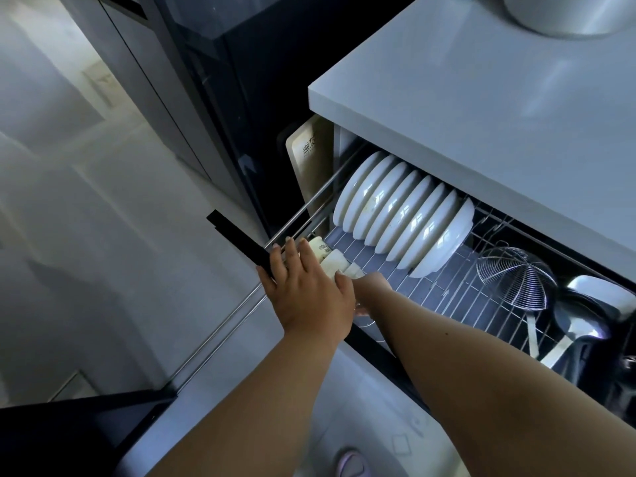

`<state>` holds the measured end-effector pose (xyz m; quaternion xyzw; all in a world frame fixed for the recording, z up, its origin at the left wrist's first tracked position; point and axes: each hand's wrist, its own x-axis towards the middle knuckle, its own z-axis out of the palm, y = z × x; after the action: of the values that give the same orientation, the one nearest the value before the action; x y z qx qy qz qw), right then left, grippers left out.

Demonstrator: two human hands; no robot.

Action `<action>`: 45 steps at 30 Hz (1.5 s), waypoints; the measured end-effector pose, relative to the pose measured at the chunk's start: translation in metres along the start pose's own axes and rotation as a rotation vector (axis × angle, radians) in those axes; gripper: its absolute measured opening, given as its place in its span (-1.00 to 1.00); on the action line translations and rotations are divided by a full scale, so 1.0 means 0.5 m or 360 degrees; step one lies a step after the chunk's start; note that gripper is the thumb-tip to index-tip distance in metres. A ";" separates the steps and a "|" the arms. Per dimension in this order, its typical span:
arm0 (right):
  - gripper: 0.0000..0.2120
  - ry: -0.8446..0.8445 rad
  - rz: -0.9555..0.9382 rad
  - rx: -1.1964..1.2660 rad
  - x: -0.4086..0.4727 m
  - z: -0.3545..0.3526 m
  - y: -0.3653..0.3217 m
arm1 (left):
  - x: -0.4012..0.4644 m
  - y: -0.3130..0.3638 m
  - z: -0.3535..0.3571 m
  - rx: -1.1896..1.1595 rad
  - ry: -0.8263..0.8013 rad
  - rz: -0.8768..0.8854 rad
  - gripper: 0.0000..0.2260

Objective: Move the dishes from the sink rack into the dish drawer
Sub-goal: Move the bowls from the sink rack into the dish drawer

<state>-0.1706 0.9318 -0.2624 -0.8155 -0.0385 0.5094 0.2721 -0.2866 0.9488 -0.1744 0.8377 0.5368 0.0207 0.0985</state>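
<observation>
The dish drawer (444,294) stands pulled out under the countertop, its floor a wire grid. A row of several white plates (402,215) stands on edge in it at the back left. My left hand (306,294) lies palm down at the drawer's front left corner. Its straight fingers reach over the black front panel (237,235) and onto some small white items (332,258) there. My right hand (373,287) reaches into the drawer just right of the left hand. It is mostly hidden behind that hand, and I cannot see its fingers or any dish in it.
A wire skimmer (516,277) and a steel ladle (578,318) lie in the drawer's right part. A cutting board (306,156) stands beside the drawer on the left. The grey countertop (481,98) overhangs the drawer and carries a pot (568,12). Tiled floor spreads left.
</observation>
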 end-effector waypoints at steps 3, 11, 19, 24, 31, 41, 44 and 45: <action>-0.56 0.0011 0.0072 -0.0134 -0.023 -0.018 -0.005 | 0.000 0.001 -0.004 -0.0002 -0.0033 -0.0005 -0.32; -0.76 -0.0091 -0.0019 0.0252 -0.091 -0.069 0.001 | 0.002 0.009 -0.015 0.0047 -0.0092 -0.0044 -0.34; -0.80 -0.0140 -0.0219 0.0597 -0.223 -0.196 0.035 | 0.000 0.020 -0.036 0.0182 -0.0146 -0.0048 -0.52; -0.78 -0.0039 -0.0302 0.0871 -0.323 -0.304 0.097 | -0.037 0.108 -0.077 -0.0153 -0.0027 0.0129 -0.78; -0.89 0.0193 -0.0440 0.1210 -0.449 -0.460 0.195 | -0.146 0.319 -0.130 -0.0691 -0.0430 0.0366 -0.86; -0.84 0.0689 -0.0548 0.1615 -0.634 -0.703 0.423 | -0.390 0.596 -0.184 -0.1042 -0.0797 0.0731 -0.77; -0.82 0.0826 -0.0550 0.1737 -0.687 -0.770 0.508 | -0.479 0.669 -0.194 -0.1064 -0.0924 0.0837 -0.82; -0.82 0.0878 -0.0550 0.1780 -0.705 -0.791 0.537 | -0.508 0.690 -0.196 -0.1064 -0.0984 0.0880 -0.81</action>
<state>-0.0600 0.4242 0.0251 -0.6335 0.1734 0.1732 0.7339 -0.0987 0.5937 0.0043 0.8379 0.2061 -0.0319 0.5044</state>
